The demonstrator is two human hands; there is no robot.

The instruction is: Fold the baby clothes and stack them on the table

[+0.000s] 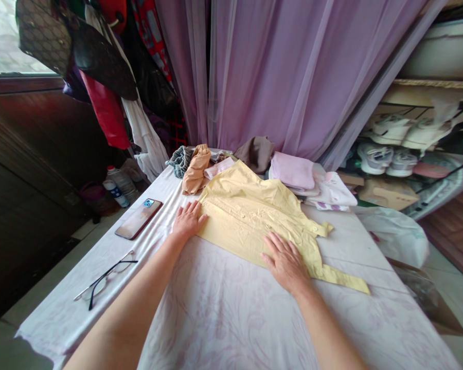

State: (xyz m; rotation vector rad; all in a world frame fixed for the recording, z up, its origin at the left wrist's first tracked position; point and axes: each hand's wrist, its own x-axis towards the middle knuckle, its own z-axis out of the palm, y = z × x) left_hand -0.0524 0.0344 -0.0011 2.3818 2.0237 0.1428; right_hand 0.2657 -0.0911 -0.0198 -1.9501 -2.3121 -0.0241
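A yellow buttoned garment (250,210) with straps lies spread on the cloth-covered table (216,313). One strap reaches out towards the right, and small buttons show along its middle and near the upper strap. My left hand (188,221) rests flat at the garment's left edge, partly on the tablecloth, fingers stretched out. Lying palm down on its lower right part, my right hand (284,259) has its fingers extended. Neither hand grasps anything.
Left of my arm lie a phone (139,219) and eyeglasses (106,277). Behind the garment are an orange-brown cloth (196,169), a dark grey-brown cloth (254,153) and folded pink clothes (292,170). A purple curtain (262,72) hangs behind; shoes (376,156) stand on a rack at right.
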